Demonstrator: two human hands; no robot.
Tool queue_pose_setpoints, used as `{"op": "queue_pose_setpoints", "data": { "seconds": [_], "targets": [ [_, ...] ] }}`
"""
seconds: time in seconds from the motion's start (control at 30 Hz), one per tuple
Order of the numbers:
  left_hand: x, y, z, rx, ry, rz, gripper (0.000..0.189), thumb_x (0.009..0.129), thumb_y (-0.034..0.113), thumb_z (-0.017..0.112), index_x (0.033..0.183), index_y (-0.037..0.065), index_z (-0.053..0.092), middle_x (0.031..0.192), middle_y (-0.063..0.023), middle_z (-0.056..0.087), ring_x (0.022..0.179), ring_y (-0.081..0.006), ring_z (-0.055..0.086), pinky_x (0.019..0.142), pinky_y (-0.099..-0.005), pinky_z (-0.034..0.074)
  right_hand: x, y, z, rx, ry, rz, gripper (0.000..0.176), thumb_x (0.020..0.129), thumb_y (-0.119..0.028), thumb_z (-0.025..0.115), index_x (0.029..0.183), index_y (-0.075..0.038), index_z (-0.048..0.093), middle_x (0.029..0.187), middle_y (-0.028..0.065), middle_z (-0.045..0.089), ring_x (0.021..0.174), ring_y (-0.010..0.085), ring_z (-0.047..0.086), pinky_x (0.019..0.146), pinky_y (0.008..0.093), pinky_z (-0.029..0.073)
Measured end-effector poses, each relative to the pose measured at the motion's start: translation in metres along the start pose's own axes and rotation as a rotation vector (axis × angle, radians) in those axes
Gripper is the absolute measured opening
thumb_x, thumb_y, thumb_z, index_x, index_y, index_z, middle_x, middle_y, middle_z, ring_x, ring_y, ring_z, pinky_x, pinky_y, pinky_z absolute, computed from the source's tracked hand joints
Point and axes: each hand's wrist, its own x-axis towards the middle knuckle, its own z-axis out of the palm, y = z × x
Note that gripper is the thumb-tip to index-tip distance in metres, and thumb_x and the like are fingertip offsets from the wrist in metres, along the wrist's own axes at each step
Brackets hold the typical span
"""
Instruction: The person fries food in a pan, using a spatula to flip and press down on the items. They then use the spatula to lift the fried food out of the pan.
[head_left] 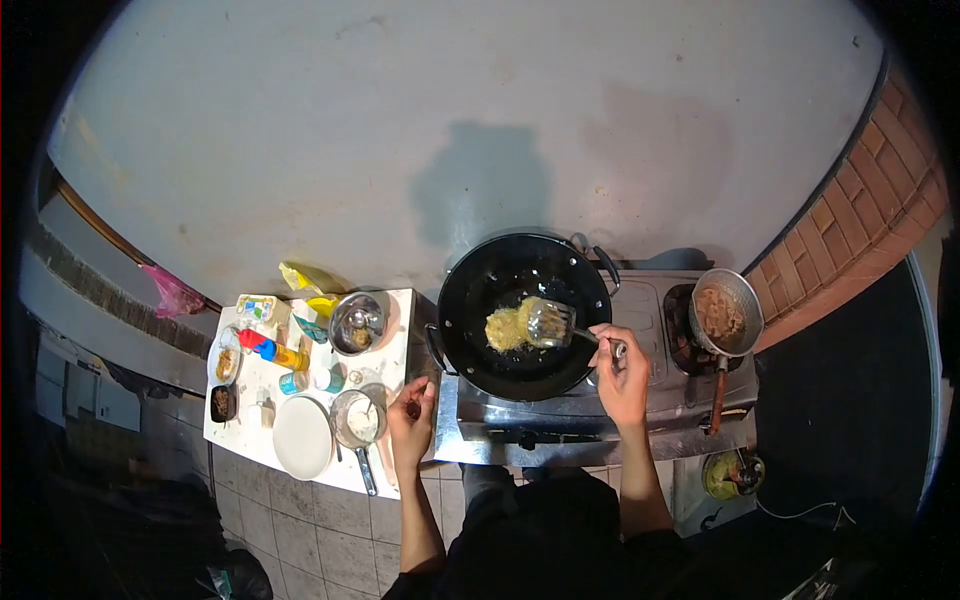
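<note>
My right hand [622, 375] is closed around the handle of a metal spatula [551, 323]. The spatula's head is over the black wok [470, 362], against a yellowish battered piece of food [505, 328] in the wok's middle. It covers the right part of that piece. My left hand [410, 420] hovers at the right edge of the white table [345, 480], left of the wok. Its fingers are loosely curled and apart, and I see nothing in them. Close to it on the table stands a small saucepan [358, 418] with white residue inside.
On the stove [640, 400], a saucepan of food [722, 315] sits right of the wok, its brown handle pointing toward me. A white plate [302, 438], a steel bowl [358, 324], a yellow bottle [290, 357] and small containers crowd the table. Behind the stove rises a grey wall [350, 150].
</note>
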Motion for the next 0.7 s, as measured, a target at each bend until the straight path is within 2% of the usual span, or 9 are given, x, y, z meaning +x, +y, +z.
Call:
{"op": "queue_pose_setpoints", "data": {
  "seconds": [0.17,0.23,0.33,0.47,0.53,0.7],
  "targets": [
    [0.019,0.001,0.013,0.018,0.028,0.044,0.032,0.09,0.022,0.067,0.108,-0.004,0.065,0.065,0.0049,0.049,0.057,-0.0031,0.042,0.051,-0.0196,0.033,-0.001,-0.015,-0.009,-0.006,-0.037,-0.076,0.014,0.087,0.007,0.053,0.099,0.001,0.057,0.106,0.0146,0.065,0.081,0.0192,0.064,0.069,0.028,0.05],
    [0.027,0.0,0.018,0.033,0.06,0.07,0.029,0.089,0.02,0.068,0.105,-0.004,0.066,0.063,0.0039,0.048,0.054,-0.0039,0.041,0.049,-0.0207,0.033,0.0,-0.022,-0.014,-0.081,-0.099,-0.165,0.016,0.085,0.009,0.054,0.099,0.001,0.057,0.107,0.0149,0.065,0.091,0.0238,0.065,0.077,0.0306,0.05],
    [0.037,0.005,0.021,0.097,0.095,0.125,0.027,0.088,0.017,0.068,0.104,-0.004,0.067,0.062,0.0032,0.048,0.054,-0.0045,0.042,0.049,-0.0215,0.034,-0.001,-0.038,-0.021,-0.162,-0.203,-0.258,0.016,0.084,0.009,0.054,0.098,0.001,0.058,0.108,0.0152,0.065,0.096,0.0261,0.065,0.08,0.0312,0.05],
    [0.041,0.016,0.021,0.165,0.12,0.132,0.026,0.087,0.015,0.068,0.103,-0.005,0.067,0.061,0.0005,0.047,0.055,-0.0075,0.046,0.05,-0.0241,0.037,-0.007,-0.034,-0.027,-0.137,-0.191,-0.232,0.016,0.084,0.009,0.055,0.097,0.001,0.058,0.106,0.0145,0.065,0.092,0.025,0.065,0.079,0.0304,0.049],
    [0.042,0.014,0.022,0.158,0.123,0.124,0.026,0.086,0.015,0.069,0.102,-0.006,0.067,0.06,-0.0001,0.047,0.054,-0.0078,0.047,0.049,-0.0245,0.038,-0.011,-0.035,-0.03,-0.092,-0.164,-0.126,0.015,0.083,0.009,0.057,0.095,0.002,0.058,0.101,0.0141,0.064,0.088,0.0246,0.064,0.078,0.03,0.049],
    [0.042,0.016,0.024,0.205,0.138,0.146,0.023,0.086,0.012,0.069,0.099,-0.007,0.068,0.059,-0.0008,0.047,0.053,-0.008,0.047,0.049,-0.0252,0.038,-0.01,-0.04,-0.036,-0.16,-0.169,-0.243,0.012,0.082,0.008,0.058,0.092,0.003,0.058,0.096,0.0135,0.063,0.083,0.0236,0.063,0.076,0.0291,0.048]
  ]
}}
